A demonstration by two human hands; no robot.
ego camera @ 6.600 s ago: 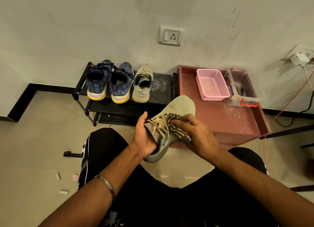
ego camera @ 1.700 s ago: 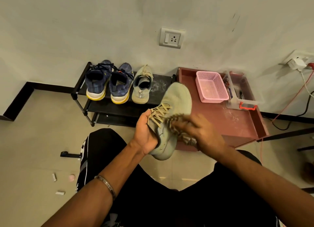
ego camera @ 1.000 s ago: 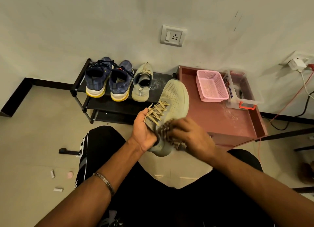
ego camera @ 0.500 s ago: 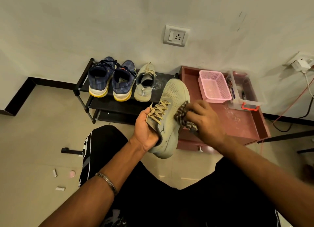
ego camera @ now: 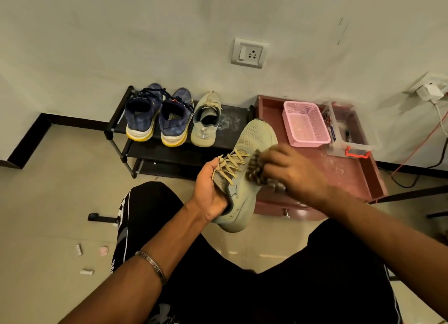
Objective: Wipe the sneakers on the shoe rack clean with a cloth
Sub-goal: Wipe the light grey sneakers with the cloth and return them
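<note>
Landmark: shoe rack (ego camera: 232, 120), low, black, against the wall.

On its top shelf, left to right: a pair of navy sneakers (ego camera: 157, 115), then one grey-green sneaker (ego camera: 204, 123). The shelf to the right of that is bare and dusty.

In front of the rack, its mate, the held sneaker (ego camera: 244, 178), is up in the air, toe toward the rack. Likely light, with a soft mesh upper that gives under pressure and a firmer sole; best held at the heel and collar.

Left hand (ego camera: 209, 190) is closed around the lace and collar side, palm up, cradling it.

Right hand (ego camera: 294, 172) is closed on a bunched striped cloth (ego camera: 254, 171), pressing it against the shoe's right flank beside the laces; slightly blurred.
</note>
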